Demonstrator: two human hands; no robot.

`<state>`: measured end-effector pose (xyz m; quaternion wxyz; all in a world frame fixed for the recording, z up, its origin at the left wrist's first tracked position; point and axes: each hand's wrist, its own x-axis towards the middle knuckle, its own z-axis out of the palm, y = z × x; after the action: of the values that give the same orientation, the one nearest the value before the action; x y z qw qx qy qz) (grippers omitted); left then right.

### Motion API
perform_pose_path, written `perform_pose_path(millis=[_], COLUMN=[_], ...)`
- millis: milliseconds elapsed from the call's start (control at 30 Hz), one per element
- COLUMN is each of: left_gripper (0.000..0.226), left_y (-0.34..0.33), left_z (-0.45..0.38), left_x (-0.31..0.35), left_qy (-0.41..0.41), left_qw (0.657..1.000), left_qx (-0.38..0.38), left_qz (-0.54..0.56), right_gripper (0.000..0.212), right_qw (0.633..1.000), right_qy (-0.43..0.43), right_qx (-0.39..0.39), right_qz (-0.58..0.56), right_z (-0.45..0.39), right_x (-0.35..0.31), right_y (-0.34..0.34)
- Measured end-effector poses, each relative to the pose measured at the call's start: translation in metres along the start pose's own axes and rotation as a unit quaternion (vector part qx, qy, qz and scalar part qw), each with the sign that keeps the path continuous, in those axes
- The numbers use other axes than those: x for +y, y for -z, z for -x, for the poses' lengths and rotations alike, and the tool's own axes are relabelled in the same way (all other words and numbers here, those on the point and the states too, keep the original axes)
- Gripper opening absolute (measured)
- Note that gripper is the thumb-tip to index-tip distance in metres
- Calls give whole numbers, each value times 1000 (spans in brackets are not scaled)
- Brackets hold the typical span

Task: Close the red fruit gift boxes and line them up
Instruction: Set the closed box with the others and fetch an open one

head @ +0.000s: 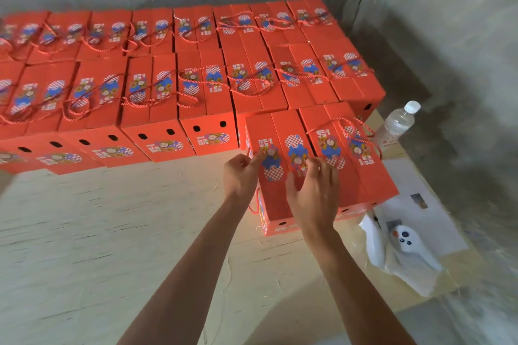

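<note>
Both hands, right point(314, 193) and left point(241, 173), fingers curled in grip on red box point(276, 196) top.

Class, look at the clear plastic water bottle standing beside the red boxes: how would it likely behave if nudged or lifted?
The water bottle stands upright, tall and narrow, so a nudge would probably tip it. Its round body would likely roll once down. Thin clear plastic probably gives under a squeeze.

Rows of boxes point(179, 87) behind, two boxes point(322, 159) in front, bottle point(399, 122) right of them
</note>
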<state>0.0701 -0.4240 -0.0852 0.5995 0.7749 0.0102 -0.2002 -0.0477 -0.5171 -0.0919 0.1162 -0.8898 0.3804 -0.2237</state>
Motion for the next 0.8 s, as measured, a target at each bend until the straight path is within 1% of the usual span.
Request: perform_pose_path(millis=[67,133,200,233,267,333,367,400,433,467,500,533,567,600,633,667,700,733,800], left_gripper=[42,44,48,49,51,54,54,55,55,55,55,55,54,53,51,50,50,51,52], left_y=[12,25,38,45,52,67,74,82,89,95,100,104,106,108,108,107,104,99,89], left_z=[0,-1,-1,-1,0,2,4,5,7,9,10,12,14,15,16,17,19,21,24], left_x=[30,66,94,101,104,102,100,97,94,91,88,85,82,80,79,78,78,79,81], left_qy=[-39,-81,-102,-93,-81,-71,-69,-68,-66,-63,-60,-57,-56,-58,-63,-70,-80,-90,-112], left_qw=[996,985,973,967,962,954,952,950,948,946,945,944,943,943,945,948,954,962,977], left_qx=[29,45,58,68,77,87,91,96,101,105,109,112,114,112,106,97,82,62,14], left_qz=[71,146,199,225,250,277,284,289,294,299,304,306,307,308,304,294,277,251,184], right_gripper=[49,48,41,36,30,22,28,35,37,41,57,72,83,86,80,69,55,42,25], right_qw=[1000,999,990,978,963,935,921,908,890,861,814,744,672,617,584,571,567,562,534], right_qy=[-10,-16,-51,-79,-107,-150,-171,-195,-221,-252,-303,-381,-455,-507,-534,-540,-538,-526,-484], right_qx=[-15,-32,-23,-25,-47,-149,-193,-216,-234,-257,-294,-337,-367,-376,-371,-359,-341,-324,-295], right_qz=[-2,-22,-126,-190,-241,-285,-291,-302,-323,-359,-400,-434,-454,-470,-486,-503,-522,-550,-628], right_z=[-3,-8,-13,-14,-13,-4,1,8,14,20,24,26,27,26,22,16,11,6,-7], right_x=[-6,-9,-8,-6,-6,-10,-16,-24,-31,-38,-43,-46,-45,-43,-37,-33,-29,-27,-27], right_y=[0,0,2,4,3,-5,-9,-11,-13,-15,-19,-21,-23,-23,-24,-24,-24,-22,-13])
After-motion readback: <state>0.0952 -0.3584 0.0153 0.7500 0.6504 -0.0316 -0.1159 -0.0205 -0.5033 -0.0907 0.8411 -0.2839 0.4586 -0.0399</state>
